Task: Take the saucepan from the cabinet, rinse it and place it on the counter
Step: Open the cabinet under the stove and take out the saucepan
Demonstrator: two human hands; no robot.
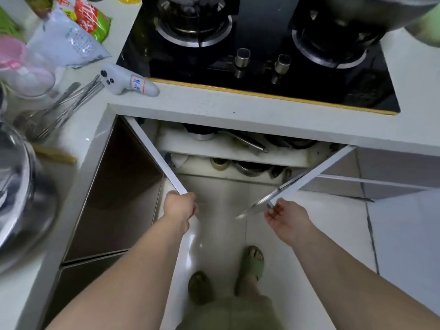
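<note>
The cabinet under the hob stands with both doors swung out. My left hand (182, 206) grips the edge of the left door (152, 148). My right hand (284, 214) has its fingertips on the handle of the right door (316, 172). On the upper shelf (228, 150) lies a steel saucepan (202, 134) with a long handle pointing right. More pots (252, 167) sit on the lower shelf, mostly hidden.
A black gas hob (262, 55) with two knobs sits on the white counter (214, 108). Left of it lie a grey lighter (128, 82), several utensils (64, 108), bags, and a steel bowl (19, 191). My feet in green slippers stand on the tiled floor (404, 234).
</note>
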